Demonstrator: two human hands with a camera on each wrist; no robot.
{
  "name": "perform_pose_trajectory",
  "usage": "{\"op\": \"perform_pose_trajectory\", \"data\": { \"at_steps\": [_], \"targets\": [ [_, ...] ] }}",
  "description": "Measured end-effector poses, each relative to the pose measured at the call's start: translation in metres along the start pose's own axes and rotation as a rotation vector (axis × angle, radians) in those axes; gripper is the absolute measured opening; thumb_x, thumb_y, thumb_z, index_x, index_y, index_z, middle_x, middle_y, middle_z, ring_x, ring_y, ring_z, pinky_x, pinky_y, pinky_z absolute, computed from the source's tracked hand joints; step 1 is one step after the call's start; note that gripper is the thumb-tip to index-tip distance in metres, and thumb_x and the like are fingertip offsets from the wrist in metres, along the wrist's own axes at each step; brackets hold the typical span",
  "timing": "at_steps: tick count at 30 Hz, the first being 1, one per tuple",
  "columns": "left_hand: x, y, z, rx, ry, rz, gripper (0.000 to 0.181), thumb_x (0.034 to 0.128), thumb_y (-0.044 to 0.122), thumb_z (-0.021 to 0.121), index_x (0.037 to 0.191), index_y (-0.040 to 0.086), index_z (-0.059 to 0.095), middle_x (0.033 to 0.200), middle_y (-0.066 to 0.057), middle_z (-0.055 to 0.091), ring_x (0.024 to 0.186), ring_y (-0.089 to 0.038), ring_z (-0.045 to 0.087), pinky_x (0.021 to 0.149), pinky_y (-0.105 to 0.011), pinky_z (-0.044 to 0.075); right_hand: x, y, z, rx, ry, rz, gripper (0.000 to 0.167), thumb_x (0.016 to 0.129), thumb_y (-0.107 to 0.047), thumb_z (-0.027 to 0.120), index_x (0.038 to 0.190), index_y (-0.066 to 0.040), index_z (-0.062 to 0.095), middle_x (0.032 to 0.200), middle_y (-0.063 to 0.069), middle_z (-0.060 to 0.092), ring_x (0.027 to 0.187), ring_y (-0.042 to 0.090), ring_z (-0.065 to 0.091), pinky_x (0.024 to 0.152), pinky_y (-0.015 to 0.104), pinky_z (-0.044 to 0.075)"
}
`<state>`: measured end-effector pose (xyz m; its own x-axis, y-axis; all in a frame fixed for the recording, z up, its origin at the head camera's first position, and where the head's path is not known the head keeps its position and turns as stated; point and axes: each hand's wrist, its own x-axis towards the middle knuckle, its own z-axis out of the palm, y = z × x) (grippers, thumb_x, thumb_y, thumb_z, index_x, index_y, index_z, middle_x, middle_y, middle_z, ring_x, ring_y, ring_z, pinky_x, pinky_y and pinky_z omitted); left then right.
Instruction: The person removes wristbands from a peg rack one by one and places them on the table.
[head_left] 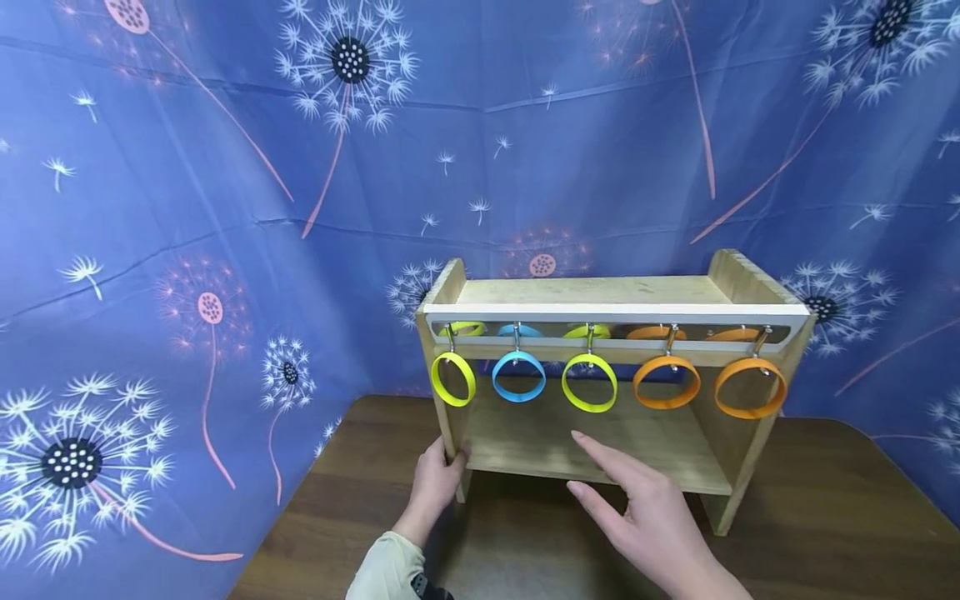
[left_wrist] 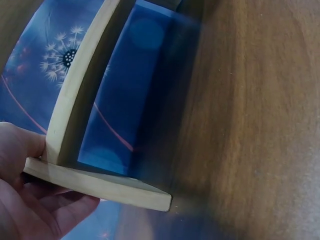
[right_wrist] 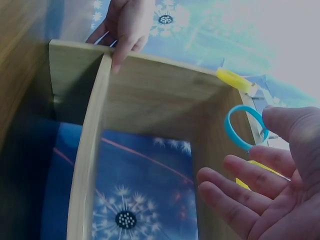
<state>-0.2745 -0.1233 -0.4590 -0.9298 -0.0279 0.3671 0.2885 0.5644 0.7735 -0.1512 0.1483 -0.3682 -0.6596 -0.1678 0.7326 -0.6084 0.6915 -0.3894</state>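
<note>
A small wooden shelf (head_left: 592,290) stands on the table with colored rings hanging from hooks along its front rail. My left hand (head_left: 435,483) grips its left side panel; in the left wrist view the thumb and fingers (left_wrist: 75,212) lie on opposite sides of the wood. Before the shelf, my right hand (head_left: 652,517) is held in the air, holding nothing, its thumb and fingers apart. Above it hangs the middle yellow-green ring (head_left: 590,408). To that ring's left are a blue ring (head_left: 519,398) and another yellow-green ring (head_left: 453,402); two orange rings (head_left: 666,404) hang rightward.
The brown wooden table (head_left: 322,533) extends to both sides of the shelf. Behind it hangs a blue cloth (head_left: 450,200) with a dandelion print. A shiny metal strip (head_left: 630,332) runs behind the hooks. The shelf has a lower board (head_left: 525,450) under the rings.
</note>
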Motion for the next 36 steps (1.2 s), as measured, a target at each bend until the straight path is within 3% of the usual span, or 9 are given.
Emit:
{"op": "perform_pose_trajectory", "data": {
  "at_steps": [2,4,9,14,23,36],
  "targets": [
    [0.001,0.000,0.001,0.006,0.009,0.008,0.014,0.0914,0.016,0.068,0.087,0.005,0.061,0.071,-0.003,0.060,0.065,-0.016,0.053,0.059,-0.035,0.046,0.005,-0.001,0.005,0.023,0.005,-0.005,0.057,0.081,-0.022,0.080,0.134,-0.027,0.059,0.121,-0.007,0.066,0.081,0.002,0.064,0.073,0.010,0.043],
    [0.002,0.001,0.001,0.009,0.011,-0.005,0.015,0.0914,0.018,0.068,0.087,0.005,0.061,0.070,-0.002,0.059,0.064,-0.017,0.053,0.060,-0.035,0.046,0.008,-0.002,0.010,0.040,0.010,-0.001,0.055,0.081,-0.022,0.081,0.132,-0.027,0.060,0.119,-0.008,0.067,0.095,0.007,0.067,0.077,0.013,0.045],
    [0.001,0.001,0.003,0.019,0.011,-0.043,0.016,0.0925,0.021,0.067,0.090,0.006,0.063,0.067,-0.001,0.056,0.062,-0.018,0.050,0.059,-0.036,0.044,0.015,-0.002,0.019,0.129,-0.017,0.037,0.049,0.082,-0.021,0.080,0.128,-0.026,0.064,0.119,-0.007,0.067,0.092,0.006,0.067,0.075,0.022,0.052],
    [0.000,0.000,0.003,0.016,0.011,-0.029,0.018,0.0941,0.023,0.065,0.089,0.007,0.062,0.067,0.000,0.056,0.063,-0.018,0.051,0.059,-0.036,0.045,0.024,-0.003,0.028,0.237,-0.023,0.039,0.042,0.082,-0.016,0.080,0.122,-0.019,0.067,0.115,-0.004,0.069,0.092,0.008,0.068,0.075,0.033,0.055],
    [0.001,-0.001,0.003,0.024,0.000,-0.037,0.018,0.0948,0.023,0.064,0.089,0.006,0.062,0.064,0.000,0.052,0.061,-0.017,0.049,0.058,-0.035,0.044,0.047,-0.013,0.042,0.462,-0.091,0.141,0.033,0.084,-0.021,0.078,0.116,-0.018,0.070,0.109,-0.004,0.071,0.090,0.008,0.069,0.075,0.031,0.055],
    [0.001,-0.001,0.004,0.051,0.018,-0.031,0.021,0.0946,0.025,0.064,0.086,0.007,0.061,0.067,-0.002,0.058,0.065,-0.019,0.053,0.062,-0.039,0.045,0.065,-0.031,0.062,0.497,-0.093,0.235,0.032,0.081,-0.016,0.080,0.112,-0.014,0.072,0.102,-0.001,0.073,0.084,0.005,0.069,0.073,0.024,0.054]
  ]
}}
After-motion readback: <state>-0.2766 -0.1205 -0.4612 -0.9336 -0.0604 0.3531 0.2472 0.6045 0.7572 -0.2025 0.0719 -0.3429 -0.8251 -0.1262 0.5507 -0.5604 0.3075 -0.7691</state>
